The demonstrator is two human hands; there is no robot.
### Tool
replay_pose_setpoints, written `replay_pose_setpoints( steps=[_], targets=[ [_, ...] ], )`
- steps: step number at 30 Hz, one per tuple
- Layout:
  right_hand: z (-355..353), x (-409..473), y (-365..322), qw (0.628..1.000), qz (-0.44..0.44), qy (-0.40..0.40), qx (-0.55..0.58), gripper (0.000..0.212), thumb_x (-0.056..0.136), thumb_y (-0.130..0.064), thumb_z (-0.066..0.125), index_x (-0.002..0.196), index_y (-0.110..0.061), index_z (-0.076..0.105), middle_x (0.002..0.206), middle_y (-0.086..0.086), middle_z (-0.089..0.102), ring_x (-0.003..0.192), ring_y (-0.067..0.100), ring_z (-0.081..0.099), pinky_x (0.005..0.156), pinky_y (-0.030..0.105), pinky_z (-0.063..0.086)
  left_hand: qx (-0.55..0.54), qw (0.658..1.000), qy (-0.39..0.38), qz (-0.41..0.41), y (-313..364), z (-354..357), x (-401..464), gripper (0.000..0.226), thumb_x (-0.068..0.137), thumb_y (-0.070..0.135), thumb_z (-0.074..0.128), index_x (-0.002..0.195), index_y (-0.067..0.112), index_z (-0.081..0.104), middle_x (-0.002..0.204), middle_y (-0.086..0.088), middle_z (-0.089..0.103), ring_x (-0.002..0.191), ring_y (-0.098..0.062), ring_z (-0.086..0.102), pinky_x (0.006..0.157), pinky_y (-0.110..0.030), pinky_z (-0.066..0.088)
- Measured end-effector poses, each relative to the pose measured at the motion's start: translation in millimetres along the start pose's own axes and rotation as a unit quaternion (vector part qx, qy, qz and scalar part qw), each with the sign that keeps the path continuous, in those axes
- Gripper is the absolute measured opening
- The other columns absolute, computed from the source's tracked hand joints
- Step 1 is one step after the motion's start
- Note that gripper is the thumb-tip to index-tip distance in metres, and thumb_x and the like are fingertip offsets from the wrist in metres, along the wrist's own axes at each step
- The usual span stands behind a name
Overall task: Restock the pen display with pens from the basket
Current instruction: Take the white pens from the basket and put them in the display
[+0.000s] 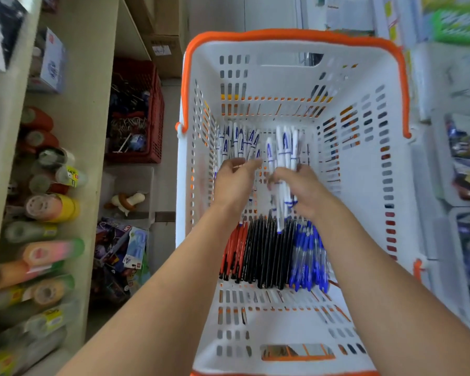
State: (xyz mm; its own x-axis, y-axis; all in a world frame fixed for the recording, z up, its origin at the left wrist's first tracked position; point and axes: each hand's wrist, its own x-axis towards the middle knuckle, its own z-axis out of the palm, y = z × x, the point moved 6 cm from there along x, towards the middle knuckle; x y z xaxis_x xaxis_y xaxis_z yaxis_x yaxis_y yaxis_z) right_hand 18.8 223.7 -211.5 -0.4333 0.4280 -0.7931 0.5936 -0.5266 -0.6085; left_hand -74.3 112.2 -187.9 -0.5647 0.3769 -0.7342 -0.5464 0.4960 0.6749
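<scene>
From the head view, both arms reach down into a white basket with orange handles. The right hand has its grip curled round a bundle of white pens with blue print, lifted a little off the basket floor near its middle; the pen tips point back toward the person and overlap the rows below. The left hand lies just beside it, fingers reaching toward a second heap of white pens at the far left corner of the basket floor; motion blur keeps me from telling whether its grip pinches any of them.

Along the near edge of the basket floor lie three sorted rows: red pens on the left, black pens in the middle, blue pens on the right, touching side by side.

Left of the basket stands a shelf with rolls and bottles, and a red crate sits on the floor beyond it.
</scene>
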Motion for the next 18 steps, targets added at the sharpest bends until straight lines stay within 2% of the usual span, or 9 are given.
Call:
replay_pose_setpoints(
  steps=[1, 3, 6, 9, 11, 13, 14, 16, 18],
  targets=[
    [5.2, -17.2, 11.6, 1.0, 0.015, -0.017, 0.007, 0.026, 0.083, 0.0, 0.07, 0.107, -0.004, 0.06, 0.095, 0.015, 0.064, 0.078, 0.022, 0.064, 0.069, 0.041, 0.055, 0.014, 1.0, -0.019, 0.009, -0.1, 3.2, -6.8, 0.055, 0.089, 0.043, 0.071, 0.134, 0.019, 0.051, 0.124, 0.003, 0.06, 0.104, -0.012, 0.059, 0.088, -0.031, 0.051],
    [14.2, -51.3, 37.1, 0.999, 0.037, -0.032, 0.02, 0.025, 0.084, 0.003, 0.07, 0.101, -0.008, 0.054, 0.101, 0.014, 0.067, 0.084, 0.017, 0.064, 0.083, 0.035, 0.053, 0.041, 0.998, -0.055, 0.003, -8.6, 9.4, -19.3, 0.073, 0.083, 0.046, 0.078, 0.143, 0.024, 0.044, 0.129, 0.006, 0.052, 0.108, -0.01, 0.052, 0.084, -0.025, 0.042],
    [27.4, -87.7, 68.8, 0.996, 0.053, -0.069, 0.013, 0.025, 0.09, 0.01, 0.061, 0.081, -0.009, 0.049, 0.083, -0.001, 0.062, 0.068, 0.002, 0.057, 0.072, 0.014, 0.049, 0.059, 0.993, -0.094, 0.024, -26.2, 16.5, -35.7, 0.08, 0.078, 0.042, 0.083, 0.146, 0.03, 0.042, 0.14, 0.006, 0.047, 0.117, -0.009, 0.052, 0.087, -0.024, 0.042],
    [31.9, -109.8, 87.6, 0.994, 0.073, -0.074, -0.013, 0.032, 0.089, 0.009, 0.063, 0.076, -0.016, 0.049, 0.079, -0.007, 0.057, 0.066, 0.001, 0.056, 0.072, 0.019, 0.049, 0.067, 0.986, -0.131, 0.08, -39.6, 23.8, -46.6, 0.061, 0.08, 0.033, 0.083, 0.134, 0.036, 0.056, 0.129, 0.006, 0.062, 0.109, 0.0, 0.059, 0.081, -0.013, 0.046],
    [30.8, -108.0, 103.2, 0.992, 0.093, -0.078, -0.029, 0.027, 0.087, 0.007, 0.066, 0.082, -0.016, 0.053, 0.085, 0.001, 0.063, 0.081, 0.009, 0.058, 0.081, 0.03, 0.043, 0.089, 0.98, -0.153, 0.087, -47.1, 27.0, -50.2, 0.036, 0.085, 0.028, 0.079, 0.12, 0.03, 0.07, 0.117, 0.005, 0.072, 0.108, -0.001, 0.063, 0.092, -0.02, 0.048],
    [30.6, -108.5, 111.3, 0.988, 0.122, -0.085, -0.029, 0.022, 0.085, 0.006, 0.068, 0.093, -0.011, 0.056, 0.095, 0.007, 0.065, 0.094, 0.016, 0.06, 0.078, 0.031, 0.045, 0.105, 0.979, -0.158, 0.079, -54.6, 26.8, -51.0, 0.016, 0.089, 0.022, 0.073, 0.104, 0.024, 0.079, 0.108, 0.005, 0.075, 0.107, -0.006, 0.067, 0.097, -0.028, 0.047],
    [30.4, -108.0, 119.1, 0.986, 0.141, -0.091, -0.02, 0.031, 0.085, 0.002, 0.071, 0.11, -0.007, 0.054, 0.112, 0.007, 0.062, 0.107, 0.021, 0.057, 0.083, 0.03, 0.044, 0.109, 0.98, -0.153, 0.07, -58.7, 25.2, -51.2, 0.013, 0.09, 0.019, 0.071, 0.098, 0.024, 0.081, 0.107, 0.004, 0.076, 0.109, -0.009, 0.067, 0.099, -0.03, 0.046],
    [34.4, -108.3, 128.9, 0.98, 0.171, -0.098, -0.003, 0.083, 0.081, -0.006, 0.078, 0.148, -0.004, 0.029, 0.147, 0.011, 0.042, 0.129, 0.027, 0.042, 0.1, 0.038, 0.036, 0.121, 0.982, -0.135, 0.056, -66.2, 21.1, -53.8, 0.015, 0.089, 0.014, 0.07, 0.092, 0.024, 0.081, 0.106, 0.004, 0.076, 0.11, -0.009, 0.066, 0.101, -0.031, 0.043],
    [41.2, -108.1, 135.4, 0.979, 0.168, -0.117, -0.001, 0.108, 0.07, -0.011, 0.088, 0.154, -0.008, 0.021, 0.152, 0.008, 0.037, 0.137, 0.029, 0.037, 0.108, 0.043, 0.032, 0.128, 0.984, -0.108, 0.052, -72.9, 15.3, -55.3, 0.013, 0.087, 0.011, 0.071, 0.088, 0.018, 0.081, 0.105, 0.005, 0.074, 0.103, -0.002, 0.064, 0.095, -0.029, 0.043]
  ],
)
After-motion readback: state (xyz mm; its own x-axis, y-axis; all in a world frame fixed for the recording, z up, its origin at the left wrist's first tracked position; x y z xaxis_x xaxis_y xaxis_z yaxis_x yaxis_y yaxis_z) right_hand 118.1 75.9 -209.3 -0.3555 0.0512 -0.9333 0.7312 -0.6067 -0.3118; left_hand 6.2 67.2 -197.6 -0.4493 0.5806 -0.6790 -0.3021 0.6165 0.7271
